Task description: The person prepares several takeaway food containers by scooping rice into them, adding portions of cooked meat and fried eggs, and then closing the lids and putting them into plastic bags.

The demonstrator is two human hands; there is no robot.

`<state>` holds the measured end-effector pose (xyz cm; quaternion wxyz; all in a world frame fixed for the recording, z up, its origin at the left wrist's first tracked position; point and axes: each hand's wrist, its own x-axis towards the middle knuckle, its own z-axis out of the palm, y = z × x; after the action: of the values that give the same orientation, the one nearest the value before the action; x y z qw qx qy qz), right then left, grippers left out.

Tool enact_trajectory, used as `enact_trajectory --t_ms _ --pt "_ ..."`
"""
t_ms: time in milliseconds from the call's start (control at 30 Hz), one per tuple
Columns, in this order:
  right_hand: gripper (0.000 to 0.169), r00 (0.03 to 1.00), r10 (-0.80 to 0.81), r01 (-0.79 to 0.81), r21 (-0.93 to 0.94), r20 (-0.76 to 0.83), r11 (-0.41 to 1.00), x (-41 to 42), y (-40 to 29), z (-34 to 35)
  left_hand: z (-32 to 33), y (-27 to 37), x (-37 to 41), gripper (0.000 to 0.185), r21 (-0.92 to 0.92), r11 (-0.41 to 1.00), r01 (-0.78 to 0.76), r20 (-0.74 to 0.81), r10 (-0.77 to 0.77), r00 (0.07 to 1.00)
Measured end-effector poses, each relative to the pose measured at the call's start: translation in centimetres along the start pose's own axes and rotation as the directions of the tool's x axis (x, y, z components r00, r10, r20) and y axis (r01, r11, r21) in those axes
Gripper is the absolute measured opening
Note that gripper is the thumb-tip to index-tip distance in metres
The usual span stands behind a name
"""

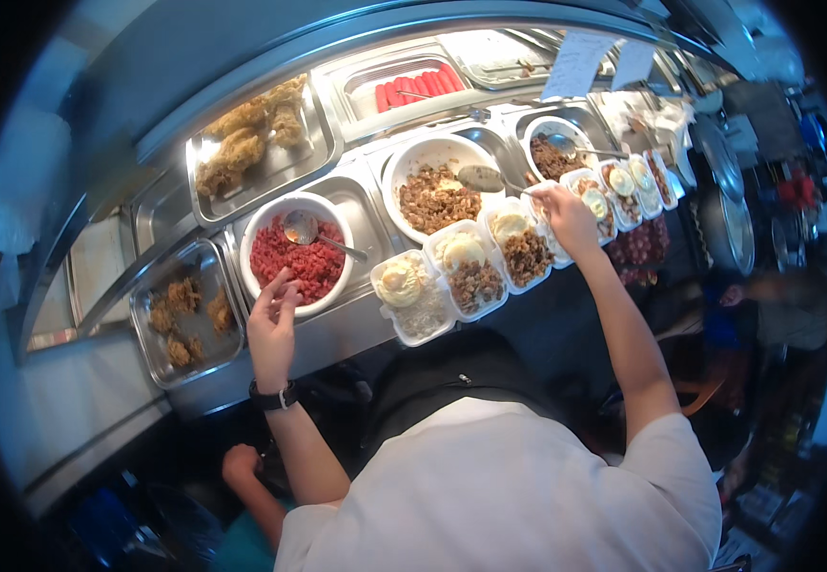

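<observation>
My right hand (563, 214) holds the handle of a metal serving spoon (481, 179), whose bowl is over a white bowl (393, 161) of chopped brown food. My left hand (275, 307), fingers partly spread, is at the near rim of a white bowl (245, 247) of red chopped food; a second metal spoon (302, 227) lies in it. A row of white foam containers runs along the counter's edge. The leftmost container (420, 322) has white noodle-like or rice-like food and a pale mound; the containers beside it (476, 282) (525, 254) have brown chopped food and pale mounds.
Metal trays of fried pieces (231, 157) (177, 314) stand at left. Red sausage-like pieces (417, 87) lie in a tray behind. A smaller white bowl (528, 132) holds dark food and a spoon. Papers (578, 63) hang at the top. Another person's arm (252, 486) is at lower left.
</observation>
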<state>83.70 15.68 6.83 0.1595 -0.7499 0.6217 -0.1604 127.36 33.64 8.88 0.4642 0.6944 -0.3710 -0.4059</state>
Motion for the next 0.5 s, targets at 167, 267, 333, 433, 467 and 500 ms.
enact_trajectory --t_ms 167,267,333,433,467,500 --pt "0.027 0.963 -0.085 0.120 -0.124 0.257 0.985 11.4 4.3 6.1 1.4 -1.1 -4.7 0.035 0.021 0.989 0.149 -0.200 -0.142 0.970" --pt "0.024 0.859 -0.259 0.299 -0.022 0.442 0.954 12.6 3.5 10.4 3.5 -1.1 -7.6 0.035 0.001 0.967 0.255 -0.284 -0.244 0.927" --pt "0.026 0.819 -0.183 0.218 -0.001 0.545 0.976 13.1 1.6 10.7 4.5 -1.5 -9.3 0.034 -0.012 0.964 0.265 -0.338 -0.253 0.907" --pt "0.031 0.843 -0.165 0.121 0.119 0.513 0.986 14.1 3.9 10.9 5.7 -1.4 -10.6 0.035 -0.010 0.965 0.262 -0.366 -0.248 0.897" --pt "0.031 0.848 -0.158 0.098 0.144 0.506 0.985 14.1 4.9 10.9 6.1 -1.2 -10.8 0.034 -0.010 0.966 0.257 -0.377 -0.241 0.894" --pt "0.031 0.854 -0.150 0.076 0.165 0.499 0.983 14.0 5.0 10.6 6.5 -1.0 -11.0 0.034 -0.012 0.968 0.249 -0.387 -0.234 0.892"
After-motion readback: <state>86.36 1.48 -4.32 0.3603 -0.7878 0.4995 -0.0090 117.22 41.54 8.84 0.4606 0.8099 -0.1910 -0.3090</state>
